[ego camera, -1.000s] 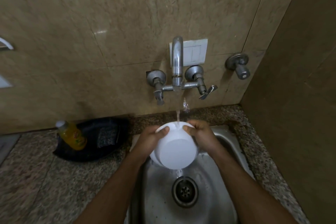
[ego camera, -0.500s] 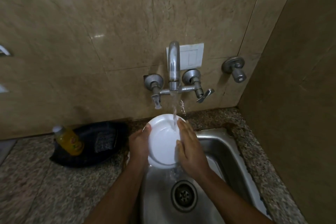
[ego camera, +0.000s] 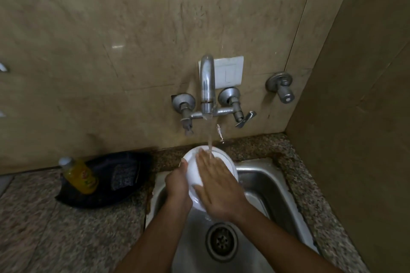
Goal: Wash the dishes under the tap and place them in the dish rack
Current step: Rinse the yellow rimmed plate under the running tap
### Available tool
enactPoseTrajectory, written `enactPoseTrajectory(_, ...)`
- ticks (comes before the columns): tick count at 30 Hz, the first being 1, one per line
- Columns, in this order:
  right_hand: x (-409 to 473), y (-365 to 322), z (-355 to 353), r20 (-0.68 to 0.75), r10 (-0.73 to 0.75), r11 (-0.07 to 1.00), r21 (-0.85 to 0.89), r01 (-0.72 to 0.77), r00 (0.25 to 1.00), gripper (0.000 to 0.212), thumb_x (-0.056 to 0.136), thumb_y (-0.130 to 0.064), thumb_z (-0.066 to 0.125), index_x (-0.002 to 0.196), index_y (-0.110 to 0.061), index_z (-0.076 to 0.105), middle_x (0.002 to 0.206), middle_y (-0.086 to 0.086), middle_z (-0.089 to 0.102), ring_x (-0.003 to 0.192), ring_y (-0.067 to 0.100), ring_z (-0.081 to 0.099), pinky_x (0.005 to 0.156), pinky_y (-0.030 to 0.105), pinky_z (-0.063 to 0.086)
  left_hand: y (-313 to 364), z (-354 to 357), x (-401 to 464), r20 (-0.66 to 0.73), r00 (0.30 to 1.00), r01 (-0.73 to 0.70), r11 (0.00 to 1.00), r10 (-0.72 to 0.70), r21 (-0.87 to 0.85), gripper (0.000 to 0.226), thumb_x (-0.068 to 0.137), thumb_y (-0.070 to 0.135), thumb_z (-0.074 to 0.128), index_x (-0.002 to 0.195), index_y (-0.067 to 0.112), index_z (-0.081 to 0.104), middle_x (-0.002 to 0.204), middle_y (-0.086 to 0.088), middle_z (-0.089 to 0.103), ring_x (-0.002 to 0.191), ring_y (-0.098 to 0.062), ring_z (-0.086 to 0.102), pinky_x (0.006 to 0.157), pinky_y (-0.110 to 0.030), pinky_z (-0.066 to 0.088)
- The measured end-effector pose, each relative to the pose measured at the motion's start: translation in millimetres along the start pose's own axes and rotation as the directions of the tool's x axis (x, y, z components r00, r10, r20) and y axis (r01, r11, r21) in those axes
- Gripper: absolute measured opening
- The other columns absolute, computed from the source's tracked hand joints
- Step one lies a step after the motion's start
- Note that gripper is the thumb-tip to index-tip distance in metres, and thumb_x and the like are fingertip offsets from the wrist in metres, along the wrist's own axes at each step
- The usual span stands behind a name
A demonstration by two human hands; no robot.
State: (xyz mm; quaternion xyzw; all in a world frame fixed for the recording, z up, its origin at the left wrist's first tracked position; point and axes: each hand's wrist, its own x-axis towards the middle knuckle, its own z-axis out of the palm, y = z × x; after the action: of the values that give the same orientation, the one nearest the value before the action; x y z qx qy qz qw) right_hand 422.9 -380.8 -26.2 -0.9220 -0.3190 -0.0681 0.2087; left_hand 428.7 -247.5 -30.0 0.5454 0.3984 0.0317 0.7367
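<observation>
Left hand [ego camera: 177, 184] is gripping the white bowl [ego camera: 224, 162] by its left rim, holding it tilted over the sink [ego camera: 273, 184] under the running tap [ego camera: 207, 86]; right hand [ego camera: 218, 186] is lying flat, fingers straight, rubbing the bowl's inside where the water is landing. Risk as I read it: a one-hand grip on a wet rim is slipping-prone, so harder rubbing could be knocking the bowl down into the steel sink. No dish rack is showing in view, so the carry there with dripping hands is adding drop risk.
</observation>
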Motion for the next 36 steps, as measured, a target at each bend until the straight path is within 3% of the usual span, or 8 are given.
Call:
enactPoseTrajectory(3, 1.1, 2.3, 3.4, 0.027, 0.153, 0.984, 0.085, -0.155, 0.988, 0.069, 0.099, -0.051, 0.02, 0.155, -0.023, -0.01, 0.163, -0.002, -0.015, 0.15, 0.013, -0.015, 0.123, 0.038, 0.002, -4.4, 7.6, 3.3, -0.033, 0.999, -0.022, 0.998, 0.024, 0.06, 0.071, 0.072, 0.069, 0.063, 0.103, 0.004, 0.069, 0.101, -0.01, 0.071, 0.098, -0.03, 0.066, 0.097, -0.043, 0.049)
enactPoseTrajectory(15, 3.1, 5.1, 0.6, 0.007, 0.019, 0.988, 0.156, -0.02, 1.0, 0.06, 0.101, -0.039, 0.016, 0.155, -0.019, 0.0, 0.163, -0.005, -0.011, 0.15, 0.011, -0.013, 0.122, 0.035, -0.005, 3.9, 23.4, -7.2, 0.153, 0.987, 0.038, 0.998, -0.046, 0.055, 0.025, 0.088, 0.037, 0.063, 0.095, 0.013, 0.068, 0.101, -0.008, 0.073, 0.085, -0.017, 0.066, 0.083, -0.035, 0.052)
enactPoseTrajectory(18, 2.3, 23.9, 2.2, -0.02, 0.256, 0.958, 0.138, -0.251, 0.966, 0.072, 0.096, -0.058, -0.005, 0.156, -0.018, -0.002, 0.161, -0.005, -0.014, 0.15, 0.011, -0.014, 0.122, 0.042, 0.005, 0.1, 24.0, -8.1, 0.037, 0.999, 0.037, 0.998, -0.039, 0.054, 0.037, 0.085, 0.047, 0.065, 0.099, 0.012, 0.068, 0.101, -0.009, 0.072, 0.09, -0.024, 0.067, 0.087, -0.039, 0.053)
enactPoseTrajectory(22, -14.9, 4.6, 5.3, 0.01, -0.029, 0.996, 0.086, 0.028, 1.0, 0.062, 0.104, -0.04, 0.019, 0.156, -0.018, -0.006, 0.164, -0.001, -0.01, 0.151, 0.014, -0.011, 0.122, 0.036, -0.003, 7.6, 22.7, 5.8, 0.029, 0.994, 0.107, 0.992, -0.105, -0.071, 0.066, 0.062, 0.059, 0.073, 0.1, 0.004, 0.071, 0.099, -0.015, 0.074, 0.091, -0.034, 0.07, 0.088, -0.047, 0.056)
enactPoseTrajectory(26, -6.9, 24.2, 8.4, -0.047, 0.233, 0.969, 0.096, -0.227, 0.971, 0.064, 0.102, -0.05, 0.009, 0.155, -0.025, -0.015, 0.162, -0.01, -0.021, 0.149, 0.013, -0.017, 0.121, 0.042, -0.001, 17.5, 22.8, -1.8, 0.055, 0.994, 0.096, 0.994, -0.093, -0.054, 0.057, 0.073, 0.056, 0.07, 0.104, 0.009, 0.069, 0.102, -0.013, 0.073, 0.096, -0.036, 0.067, 0.094, -0.052, 0.052)
enactPoseTrajectory(31, -32.3, 38.0, 6.3, -0.026, 0.046, 0.978, 0.205, -0.04, 0.999, 0.058, 0.103, -0.044, 0.022, 0.157, -0.035, 0.003, 0.166, -0.005, -0.001, 0.152, 0.017, -0.007, 0.122, 0.043, 0.001, 23.5, 17.5, -3.6, 0.116, 0.985, 0.134, 0.991, -0.13, -0.027, 0.05, 0.078, 0.053, 0.068, 0.105, 0.011, 0.069, 0.106, -0.016, 0.072, 0.098, -0.039, 0.066, 0.093, -0.057, 0.051)
enactPoseTrajectory(34, -17.8, 53.9, 1.6, 0.159, 0.625, 0.301, 0.854, -0.424, 0.764, 0.044, 0.106, -0.029, 0.037, 0.149, -0.036, 0.028, 0.157, 0.001, 0.029, 0.144, 0.024, 0.028, 0.116, 0.044, 0.028, 16.5, 25.1, -18.7, 0.168, 0.97, 0.182, 0.983, -0.177, -0.02, 0.039, 0.091, 0.045, 0.06, 0.11, 0.011, 0.067, 0.106, -0.015, 0.072, 0.1, -0.04, 0.064, 0.093, -0.058, 0.05)
enactPoseTrajectory(36, -13.1, 56.1, -1.8, 0.377, 0.688, -0.102, 0.896, -0.432, 0.62, 0.037, 0.104, -0.023, 0.044, 0.141, -0.021, 0.046, 0.142, 0.008, 0.051, 0.126, 0.028, 0.049, 0.106, 0.047, 0.04, 19.6, 31.5, -27.4, 0.266, 0.945, 0.204, 0.978, -0.188, -0.033, 0.04, 0.093, 0.042, 0.056, 0.116, 0.012, 0.068, 0.108, -0.016, 0.073, 0.103, -0.042, 0.064, 0.094, -0.06, 0.049)
